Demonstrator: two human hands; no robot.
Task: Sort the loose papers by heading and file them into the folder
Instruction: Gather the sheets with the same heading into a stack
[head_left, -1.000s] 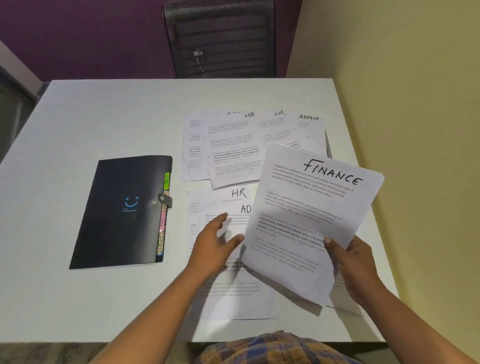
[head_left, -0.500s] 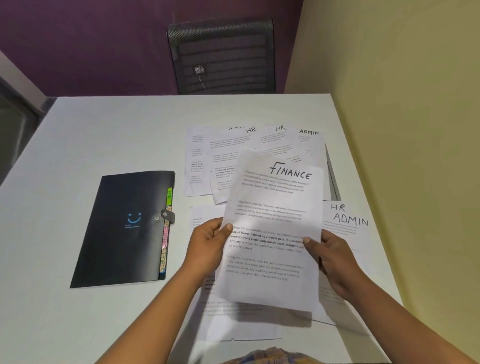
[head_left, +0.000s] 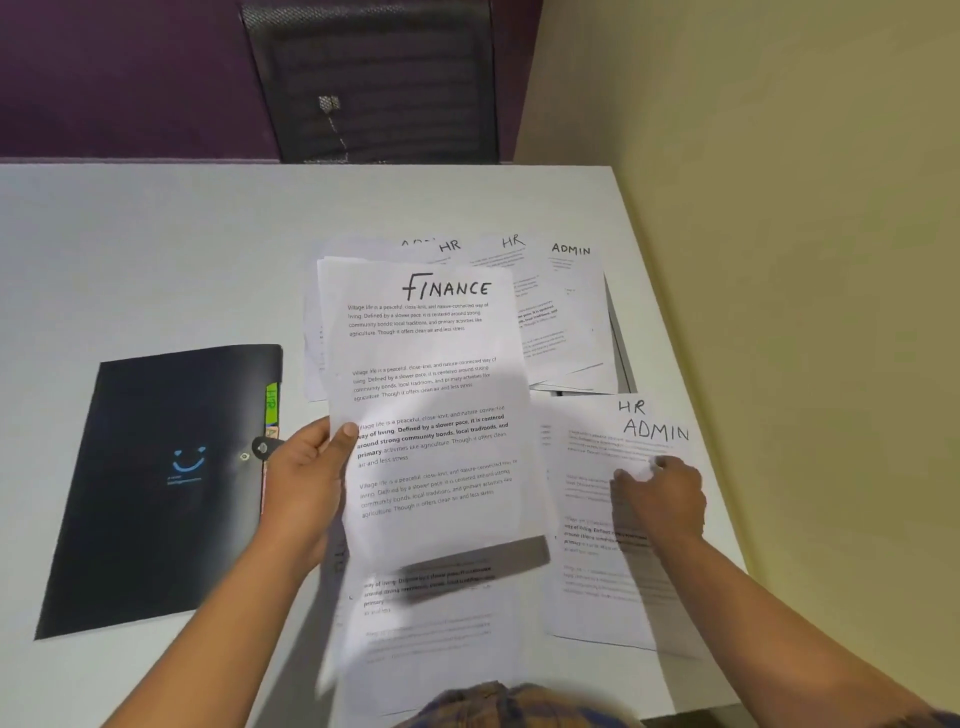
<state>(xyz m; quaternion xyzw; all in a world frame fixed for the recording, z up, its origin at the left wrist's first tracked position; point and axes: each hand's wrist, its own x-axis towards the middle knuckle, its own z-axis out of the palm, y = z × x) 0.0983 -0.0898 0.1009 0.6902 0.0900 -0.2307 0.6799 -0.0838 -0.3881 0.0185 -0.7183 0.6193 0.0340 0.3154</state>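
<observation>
The left hand (head_left: 306, 483) grips the left edge of the FINANCE sheet (head_left: 431, 395), held above other papers (head_left: 566, 312) spread on the tabletop (head_left: 156, 249), while the right hand (head_left: 662, 499) pinches the ADMIN sheet (head_left: 597, 571) lying at the right, and the closed black folder (head_left: 156, 483) lies flat at the left.

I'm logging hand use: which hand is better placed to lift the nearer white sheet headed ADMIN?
Right. The right hand has its fingers on the white paper sheet headed ADMIN, while the left hand is occupied, gripping the white paper sheet headed FINANCE by its left edge.
</observation>
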